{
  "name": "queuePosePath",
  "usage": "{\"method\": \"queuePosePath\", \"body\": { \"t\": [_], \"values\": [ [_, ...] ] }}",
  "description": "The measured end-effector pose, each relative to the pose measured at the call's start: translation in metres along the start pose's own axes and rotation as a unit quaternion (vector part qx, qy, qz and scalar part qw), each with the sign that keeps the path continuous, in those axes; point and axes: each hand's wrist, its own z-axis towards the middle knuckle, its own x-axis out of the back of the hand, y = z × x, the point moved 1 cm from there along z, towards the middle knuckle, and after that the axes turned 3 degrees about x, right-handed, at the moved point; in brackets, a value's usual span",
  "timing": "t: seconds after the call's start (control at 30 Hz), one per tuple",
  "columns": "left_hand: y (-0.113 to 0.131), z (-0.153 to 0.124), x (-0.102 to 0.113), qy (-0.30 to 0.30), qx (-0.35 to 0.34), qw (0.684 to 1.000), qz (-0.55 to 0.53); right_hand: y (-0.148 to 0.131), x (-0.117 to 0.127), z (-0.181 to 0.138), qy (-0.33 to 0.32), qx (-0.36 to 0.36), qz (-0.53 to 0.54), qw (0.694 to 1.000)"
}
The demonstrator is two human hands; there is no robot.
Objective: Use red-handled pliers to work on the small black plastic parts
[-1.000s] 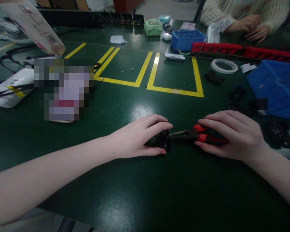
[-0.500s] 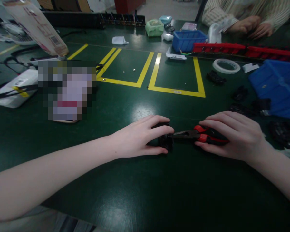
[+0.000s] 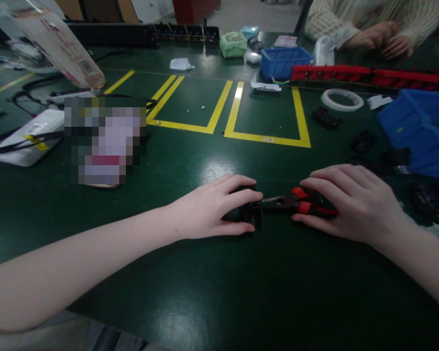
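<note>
My left hand (image 3: pixel 210 209) lies over a small black part (image 3: pixel 249 214) on the green table (image 3: pixel 190 287), fingers curled round it and pressing it down. My right hand (image 3: pixel 351 202) grips the red handles of a pair of pliers (image 3: pixel 296 202). The dark jaws of the pliers point left and meet the black part between my two hands. Most of the part is hidden under my left fingers.
Several loose black parts (image 3: pixel 364 141) lie to the right beside a large blue bin (image 3: pixel 420 131). A tape ring (image 3: pixel 342 99), red trays (image 3: pixel 369 75) and a small blue bin (image 3: pixel 283 61) sit farther back. Another person's hands (image 3: pixel 384 41) rest at the far right. Yellow marked rectangles (image 3: pixel 267 114) lie ahead.
My right hand has closed slightly on the pliers' handles and edged left. My left hand stays on the black part.
</note>
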Motion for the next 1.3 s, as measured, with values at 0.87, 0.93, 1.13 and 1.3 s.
{"method": "queuePosePath", "body": {
  "t": [0.87,0.93,1.13,1.3],
  "values": [
    [-0.004,0.008,0.001,0.018,0.024,1.0,0.01,0.004,-0.015,0.011,0.011,0.004,0.084,0.996],
    [-0.004,0.008,0.001,0.015,0.026,0.999,0.012,0.003,-0.016,0.013,0.002,0.009,0.081,0.997],
    [-0.004,0.007,-0.001,0.018,0.009,1.0,0.023,0.005,-0.015,0.015,0.01,-0.017,0.087,0.996],
    [-0.004,0.004,-0.004,0.02,0.008,0.999,0.036,0.001,-0.011,0.02,0.028,-0.029,0.087,0.995]
  ]
}}
